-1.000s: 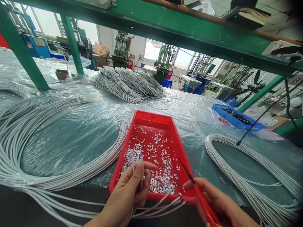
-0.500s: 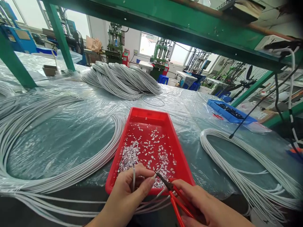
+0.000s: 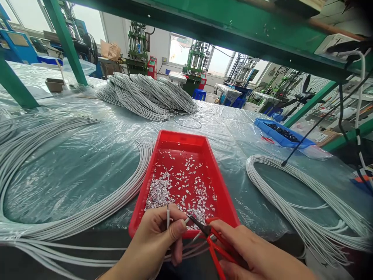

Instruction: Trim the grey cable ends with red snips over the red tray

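Observation:
My left hand (image 3: 157,233) pinches a white cable (image 3: 168,217) near its end, over the front edge of a red tray (image 3: 224,198). My right hand (image 3: 241,245) is closed round the red handles of small pliers or cutters (image 3: 214,243). The tool's dark tips touch or nearly touch a cable end at my left fingertips; whether the jaws are closed on it is too small to tell. Many small silvery scraps (image 3: 159,190) lie in the tray, thickest at its left side and near the front.
Coiled white cables (image 3: 116,198) lie on the left, with another coil (image 3: 271,194) on the right. A large cable heap (image 3: 145,97) sits at the back. A blue tray (image 3: 303,143) of black parts stands back right. Green frame beams (image 3: 204,23) cross overhead.
The view has shifted slightly. My left fingers have shifted a little around the cable, and the cutters remain at the cable end in my right hand.

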`<state>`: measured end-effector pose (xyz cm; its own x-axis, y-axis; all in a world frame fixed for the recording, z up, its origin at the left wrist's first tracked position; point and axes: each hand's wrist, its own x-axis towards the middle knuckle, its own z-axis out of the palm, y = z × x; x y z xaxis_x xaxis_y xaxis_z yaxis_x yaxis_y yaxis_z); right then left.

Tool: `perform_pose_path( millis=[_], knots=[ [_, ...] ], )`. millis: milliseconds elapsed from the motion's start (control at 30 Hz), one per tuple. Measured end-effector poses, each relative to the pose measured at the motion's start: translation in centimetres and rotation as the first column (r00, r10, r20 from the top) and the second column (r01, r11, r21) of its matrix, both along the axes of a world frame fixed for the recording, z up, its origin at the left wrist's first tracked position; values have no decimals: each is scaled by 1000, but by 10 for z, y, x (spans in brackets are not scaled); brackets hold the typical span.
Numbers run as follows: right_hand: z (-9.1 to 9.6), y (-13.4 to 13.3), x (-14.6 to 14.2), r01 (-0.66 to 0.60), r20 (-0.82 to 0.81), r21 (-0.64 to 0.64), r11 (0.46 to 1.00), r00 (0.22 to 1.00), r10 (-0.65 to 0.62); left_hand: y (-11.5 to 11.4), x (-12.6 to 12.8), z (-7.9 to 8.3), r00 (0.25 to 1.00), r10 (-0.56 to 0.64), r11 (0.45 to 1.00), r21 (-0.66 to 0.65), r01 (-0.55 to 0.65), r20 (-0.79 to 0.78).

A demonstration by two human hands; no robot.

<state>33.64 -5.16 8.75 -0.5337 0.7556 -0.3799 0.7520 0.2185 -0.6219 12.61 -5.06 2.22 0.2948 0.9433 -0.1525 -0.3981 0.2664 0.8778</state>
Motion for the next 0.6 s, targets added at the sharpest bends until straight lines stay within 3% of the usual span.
perform_pose_path(
  millis=[133,267,333,400,467,533,600],
  knots=[
    [3,4,1,-75,-19,33,997,997,76,3,0,5,966,-161,972,-136,191,203],
    [9,7,7,-90,-27,68,994,995,92,6,-2,8,861,-306,871,-246,426,407],
    [10,8,10,-74,-27,55,996,997,76,8,-3,9,830,-325,840,-265,474,453],
    [9,9,10,16,-68,18,1000,998,-14,8,-3,10,842,-291,861,-260,438,454],
    [5,10,1,159,-234,-81,984,957,-174,7,-1,10,879,-250,900,-238,366,407],
    [-2,11,-15,242,-468,-237,941,820,-329,4,3,8,931,-208,941,-198,273,299],
    [-10,11,-35,269,-588,-326,906,693,-417,1,6,5,970,-172,972,-130,195,171]
  ],
)
